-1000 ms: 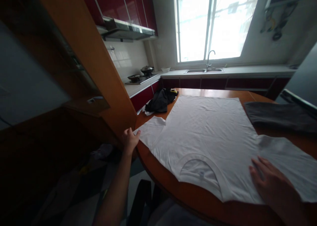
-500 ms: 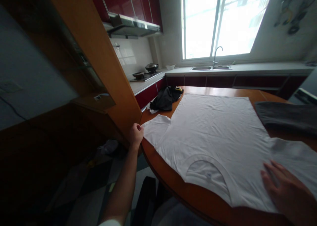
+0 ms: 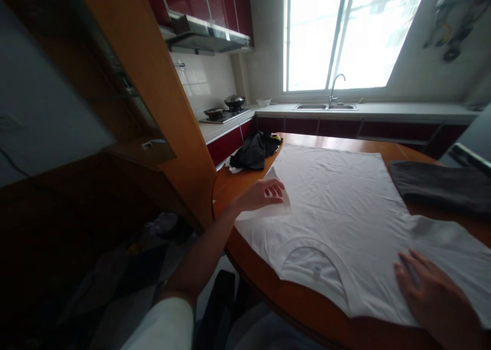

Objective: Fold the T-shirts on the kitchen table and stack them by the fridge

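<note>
A white T-shirt [image 3: 337, 207] lies spread flat on the round wooden table [image 3: 307, 309], its collar towards me. My left hand [image 3: 263, 194] grips the shirt's left sleeve and holds it folded inward over the shirt's body. My right hand [image 3: 433, 294] rests flat with fingers spread on the right shoulder of the shirt, close to the near table edge.
A folded dark grey garment [image 3: 441, 186] lies at the table's right side. A crumpled black garment [image 3: 253, 153] sits at the far left edge. A wooden partition [image 3: 153, 94] stands left of the table. Behind are a counter with a stove [image 3: 224, 112] and a sink [image 3: 326, 106].
My left hand has closed on the left sleeve at the table edge and carried it right, folding it over the shirt. My right hand has stayed pressed on the right shoulder.
</note>
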Demonstrator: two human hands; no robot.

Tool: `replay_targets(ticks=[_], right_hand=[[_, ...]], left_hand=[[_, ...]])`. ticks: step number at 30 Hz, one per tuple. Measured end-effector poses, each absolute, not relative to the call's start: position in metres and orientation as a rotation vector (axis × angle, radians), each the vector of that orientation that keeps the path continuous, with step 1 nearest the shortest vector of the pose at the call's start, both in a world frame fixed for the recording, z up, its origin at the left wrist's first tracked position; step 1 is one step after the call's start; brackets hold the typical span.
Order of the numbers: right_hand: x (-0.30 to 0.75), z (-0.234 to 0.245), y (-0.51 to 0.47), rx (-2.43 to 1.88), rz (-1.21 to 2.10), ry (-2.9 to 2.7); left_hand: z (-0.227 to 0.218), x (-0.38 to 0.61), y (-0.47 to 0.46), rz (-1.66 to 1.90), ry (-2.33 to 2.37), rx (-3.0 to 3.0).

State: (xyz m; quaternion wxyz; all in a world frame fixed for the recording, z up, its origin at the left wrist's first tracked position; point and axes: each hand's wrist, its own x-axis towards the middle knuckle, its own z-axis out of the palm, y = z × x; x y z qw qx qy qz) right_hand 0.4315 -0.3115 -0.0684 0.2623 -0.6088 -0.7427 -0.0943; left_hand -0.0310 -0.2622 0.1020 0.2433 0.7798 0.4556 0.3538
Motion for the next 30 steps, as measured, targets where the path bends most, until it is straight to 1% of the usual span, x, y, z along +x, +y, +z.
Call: replay_targets(ticks=[1, 3, 5, 7, 9, 12, 16, 18, 21, 25, 27, 30], right_hand=[[0.431, -0.068, -0.312, -1.641, -0.251, -2.011], [0.430, -0.066, -0.313, -1.640, -0.243, -2.009], [0.429, -0.066, -0.313, -1.650, -0.239, -2.010], [0.430, -0.068, -0.312, -1.661, -0.231, -2.011], [0.434, -0.070, -0.311, -1.650, -0.206, -2.016], [0.439, -0.062, -0.311, -1.617, -0.214, -2.017], [0.419, -0.024, -0.314, -1.497, -0.293, -2.039], [0.391, -0.001, -0.313, -1.279, -0.143, -2.138], [0.337, 0.027, -0.309, -1.064, 0.058, -2.323], [0.268, 0.043, -0.299, -0.863, 0.228, -2.613], [0.241, 0.042, -0.290, -0.799, 0.190, -2.726], [0.213, 0.036, -0.275, -0.753, 0.026, -2.848]], left_hand=[[0.100, -0.034, -0.253, 0.975, 1.221, 2.113], [0.093, -0.047, -0.229, 1.170, 1.299, 2.033], [0.083, -0.065, -0.202, 1.382, 1.468, 1.923], [0.068, -0.080, -0.179, 1.442, 1.649, 1.860], [0.051, -0.089, -0.165, 1.424, 1.740, 1.852], [0.028, -0.092, -0.159, 1.369, 1.718, 1.886], [0.011, -0.093, -0.162, 1.279, 1.615, 1.972], [0.009, -0.096, -0.162, 1.256, 1.543, 2.051], [0.008, -0.101, -0.163, 1.290, 1.491, 2.105], [0.004, -0.104, -0.165, 1.230, 1.484, 2.118], [0.000, -0.104, -0.165, 1.168, 1.473, 2.153], [-0.006, -0.106, -0.162, 1.141, 1.466, 2.207]])
